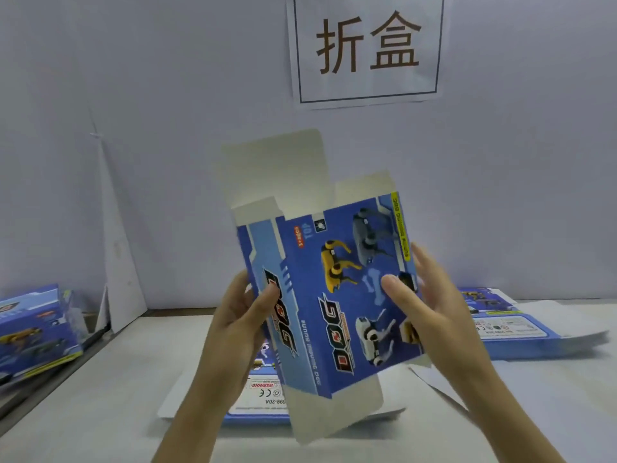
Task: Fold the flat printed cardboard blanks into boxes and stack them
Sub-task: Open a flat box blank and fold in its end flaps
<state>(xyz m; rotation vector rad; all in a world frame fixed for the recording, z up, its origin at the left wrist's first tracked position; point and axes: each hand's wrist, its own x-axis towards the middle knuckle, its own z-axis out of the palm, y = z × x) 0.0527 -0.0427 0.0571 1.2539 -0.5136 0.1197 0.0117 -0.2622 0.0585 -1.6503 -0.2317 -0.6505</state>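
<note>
A blue printed box blank (334,282) with robot dogs and "DOG" lettering is held up above the table, partly opened into a sleeve, its white flaps standing out at top and bottom. My left hand (240,315) grips its left edge, thumb on the front and fingers behind. My right hand (424,302) holds the right edge, thumb pressed on the front panel and fingers straight behind. Under the held box lies a pile of flat blanks (257,396). Folded boxes (33,329) are stacked at the far left.
Another pile of flat blue blanks (521,325) lies on the white table (100,412) at the right. A paper sign (367,48) hangs on the wall behind. White sheets lean on the wall at the left, by a dark gap along the table's edge.
</note>
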